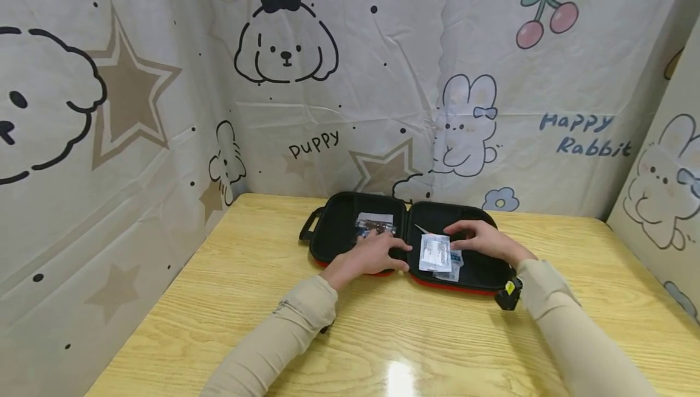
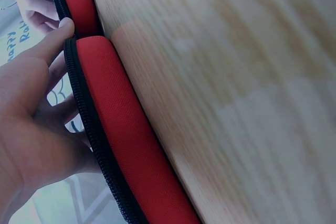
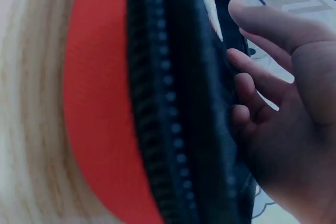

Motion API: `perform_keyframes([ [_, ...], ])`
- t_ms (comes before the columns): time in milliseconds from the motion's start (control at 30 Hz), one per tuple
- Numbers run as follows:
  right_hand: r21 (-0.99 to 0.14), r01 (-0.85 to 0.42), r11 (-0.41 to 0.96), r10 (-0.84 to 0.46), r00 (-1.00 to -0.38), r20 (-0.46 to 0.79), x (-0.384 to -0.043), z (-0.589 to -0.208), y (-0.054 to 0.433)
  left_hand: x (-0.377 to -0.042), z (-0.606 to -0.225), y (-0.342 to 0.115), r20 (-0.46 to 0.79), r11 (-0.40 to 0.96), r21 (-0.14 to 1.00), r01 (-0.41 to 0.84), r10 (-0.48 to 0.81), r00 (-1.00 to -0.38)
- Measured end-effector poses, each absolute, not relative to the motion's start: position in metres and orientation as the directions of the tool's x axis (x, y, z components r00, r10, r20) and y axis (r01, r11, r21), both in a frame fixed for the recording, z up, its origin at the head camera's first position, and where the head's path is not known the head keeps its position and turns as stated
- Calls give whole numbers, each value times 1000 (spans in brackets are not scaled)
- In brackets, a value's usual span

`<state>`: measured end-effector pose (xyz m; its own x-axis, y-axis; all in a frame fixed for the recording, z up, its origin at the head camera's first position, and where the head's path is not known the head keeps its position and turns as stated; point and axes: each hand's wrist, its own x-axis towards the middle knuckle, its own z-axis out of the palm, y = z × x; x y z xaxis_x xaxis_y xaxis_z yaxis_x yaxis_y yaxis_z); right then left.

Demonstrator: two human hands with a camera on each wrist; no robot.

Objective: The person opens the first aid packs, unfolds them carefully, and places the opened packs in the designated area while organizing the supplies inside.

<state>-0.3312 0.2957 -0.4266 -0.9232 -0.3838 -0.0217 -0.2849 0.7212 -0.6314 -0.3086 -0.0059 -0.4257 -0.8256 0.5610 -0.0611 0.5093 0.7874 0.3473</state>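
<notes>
A black-lined zip case with a red outer shell lies unfolded on the table. My left hand reaches over the front rim of its left half, fingers spread at a clear plastic packet. In the left wrist view one fingertip is right at the zip edge near the hinge. Over the right half is my right hand, thumb and forefinger apart, beside a white printed sachet. Smaller packets lie partly under that sachet, and a thin pointed metal tool sticks out behind it. The right wrist view shows nothing between the fingers.
The case's carry handle points left. A pale wood-grain table extends in front and to both sides. A printed cloth hangs close behind the case. A black device with a yellow mark sits at my right wrist.
</notes>
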Motion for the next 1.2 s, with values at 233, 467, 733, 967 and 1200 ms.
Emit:
perform_keyframes([
  [233,-611,-292,736,-410,-910,-59,-336,-434,294,-309,-425,-6,-64,791,337,511,561,-826],
  [467,-589,-319,743,-413,-910,-28,-336,-435,289,-309,-425,-7,-62,791,342,508,558,-827],
  [733,-594,-323,737,-359,-931,61,-331,-433,291,-308,-426,-6,-52,787,341,514,562,-825],
  [967,-641,-279,715,-281,-954,101,-328,-432,301,-309,-427,-6,-51,786,345,512,561,-826],
  [1200,-757,-216,616,-214,-971,103,-322,-424,313,-310,-428,-6,-53,790,346,506,555,-830],
])
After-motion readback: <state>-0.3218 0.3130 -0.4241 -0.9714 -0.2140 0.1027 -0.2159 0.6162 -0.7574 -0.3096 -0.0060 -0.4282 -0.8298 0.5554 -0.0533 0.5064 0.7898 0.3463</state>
